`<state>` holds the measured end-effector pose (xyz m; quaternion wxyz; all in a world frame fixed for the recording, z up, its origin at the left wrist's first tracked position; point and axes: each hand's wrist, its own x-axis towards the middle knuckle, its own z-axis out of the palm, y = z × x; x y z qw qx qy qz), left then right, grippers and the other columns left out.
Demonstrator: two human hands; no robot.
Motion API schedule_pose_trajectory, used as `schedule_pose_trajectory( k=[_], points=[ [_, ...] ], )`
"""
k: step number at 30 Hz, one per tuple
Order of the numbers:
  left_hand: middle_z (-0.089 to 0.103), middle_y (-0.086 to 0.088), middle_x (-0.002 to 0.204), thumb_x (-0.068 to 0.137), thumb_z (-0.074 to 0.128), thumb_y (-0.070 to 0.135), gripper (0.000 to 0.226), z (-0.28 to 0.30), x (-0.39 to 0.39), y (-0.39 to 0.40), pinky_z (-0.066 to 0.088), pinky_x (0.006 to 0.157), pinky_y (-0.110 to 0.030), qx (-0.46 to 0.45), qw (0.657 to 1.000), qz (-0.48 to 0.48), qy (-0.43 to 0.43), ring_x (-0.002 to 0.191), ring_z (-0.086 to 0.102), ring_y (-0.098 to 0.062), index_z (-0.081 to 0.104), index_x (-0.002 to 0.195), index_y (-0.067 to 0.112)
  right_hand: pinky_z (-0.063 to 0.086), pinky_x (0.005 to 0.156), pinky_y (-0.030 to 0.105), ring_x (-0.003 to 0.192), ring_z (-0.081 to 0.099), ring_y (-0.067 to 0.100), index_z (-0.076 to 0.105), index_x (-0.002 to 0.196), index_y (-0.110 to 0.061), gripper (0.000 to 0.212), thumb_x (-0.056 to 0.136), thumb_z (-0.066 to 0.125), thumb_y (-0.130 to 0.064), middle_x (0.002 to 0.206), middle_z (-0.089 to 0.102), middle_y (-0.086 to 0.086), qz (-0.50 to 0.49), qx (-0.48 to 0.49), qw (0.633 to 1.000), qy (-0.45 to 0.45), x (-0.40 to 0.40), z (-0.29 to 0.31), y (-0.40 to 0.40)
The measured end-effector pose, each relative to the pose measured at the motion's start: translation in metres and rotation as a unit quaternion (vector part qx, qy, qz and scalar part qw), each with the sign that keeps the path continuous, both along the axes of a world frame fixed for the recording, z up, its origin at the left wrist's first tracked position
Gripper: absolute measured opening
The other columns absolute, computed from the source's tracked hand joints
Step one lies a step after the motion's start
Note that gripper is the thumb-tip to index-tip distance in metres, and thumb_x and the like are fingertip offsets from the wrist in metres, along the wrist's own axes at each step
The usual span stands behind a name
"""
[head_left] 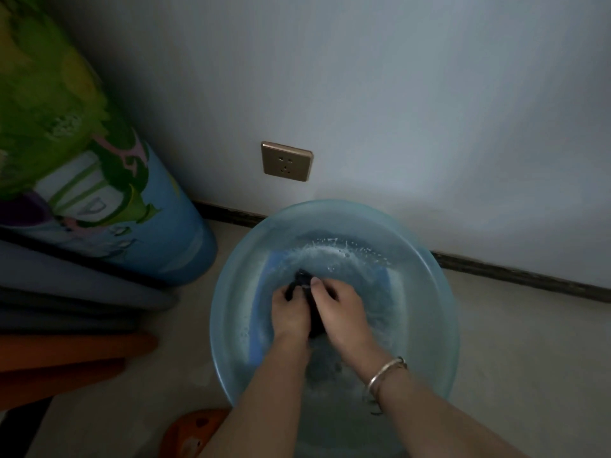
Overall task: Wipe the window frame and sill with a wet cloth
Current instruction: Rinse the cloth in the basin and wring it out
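In the head view, we see both hands down in a blue basin [228, 312] of water on the floor, at about 6 o'clock in the picture. Our left hand [291, 312] and right hand [344, 315] are each curled round a dark cloth [302, 285], which is bunched between them and half under the churned water. The right wrist carries a bracelet [385, 371].

A socket [287, 161] sits low on the wall at 12 o'clock from the basin, quite near its rim. A rolled mat [99, 193] stands at 10 o'clock, and an orange slipper [191, 434] lies at 7 o'clock, just beside the rim.

No window shows here, so we judge the wiping not yet begun; this is the wetting step. The chief risk is splashing: hard rubbing could throw water toward the socket. A cloth lifted without wringing would drip across the floor and make it slippery.
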<state>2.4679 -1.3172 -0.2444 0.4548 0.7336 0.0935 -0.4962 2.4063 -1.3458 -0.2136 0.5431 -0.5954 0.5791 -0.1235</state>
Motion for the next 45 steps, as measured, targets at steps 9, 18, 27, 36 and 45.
schedule_pose_trajectory(
  k=[9,18,27,36,45],
  points=[
    [0.059,-0.011,0.116,0.101,0.035,0.019,0.029,0.035,0.001,-0.007,0.047,0.091,-0.035,0.019,0.995,-0.046,0.085,0.111,0.055,-0.025,0.053,0.119,0.005,0.038,0.052,0.032,0.052,0.051,0.018,0.047,0.055,-0.011,0.044,0.093,0.048,-0.034,0.054,0.051,0.010,0.056,-0.107,0.990,0.073,0.008,0.016,0.004],
    [0.054,-0.012,0.111,0.088,0.055,0.021,0.019,0.038,0.007,-0.011,0.051,0.089,-0.044,0.080,0.974,-0.136,-0.164,0.103,0.056,-0.034,0.047,0.104,0.014,0.045,0.060,0.037,0.092,0.058,0.032,0.048,0.106,-0.012,0.034,0.096,0.039,-0.044,0.106,0.052,0.011,0.076,-0.277,0.891,0.352,-0.026,-0.027,-0.027],
    [0.062,-0.013,0.118,0.089,0.055,0.039,0.039,0.022,0.003,-0.002,0.055,0.079,-0.051,-0.001,0.976,0.058,0.209,0.101,0.062,-0.035,0.053,0.124,0.022,0.046,0.073,0.032,0.084,0.057,0.024,0.052,0.093,-0.011,0.025,0.099,0.039,-0.033,0.099,0.054,0.007,0.045,-0.043,0.991,0.122,-0.010,-0.018,0.000],
    [0.060,-0.013,0.068,0.101,0.026,0.022,0.048,0.045,0.007,-0.001,0.037,0.080,-0.028,-0.069,0.933,0.141,0.325,0.069,0.056,-0.022,0.058,0.071,0.004,0.041,0.052,0.028,0.052,0.054,0.011,0.054,0.060,-0.010,0.032,0.085,0.052,-0.030,0.053,0.055,0.000,0.071,-0.061,0.995,0.016,0.008,0.040,0.018],
    [0.055,-0.017,0.125,0.095,0.045,0.026,0.034,0.041,-0.001,-0.009,0.045,0.095,-0.039,0.116,0.966,-0.220,-0.076,0.113,0.053,-0.035,0.050,0.122,0.006,0.042,0.065,0.035,0.087,0.061,0.029,0.051,0.094,-0.012,0.039,0.099,0.031,-0.045,0.095,0.059,0.009,0.097,-0.200,0.932,0.286,-0.022,-0.020,-0.026]
  ],
)
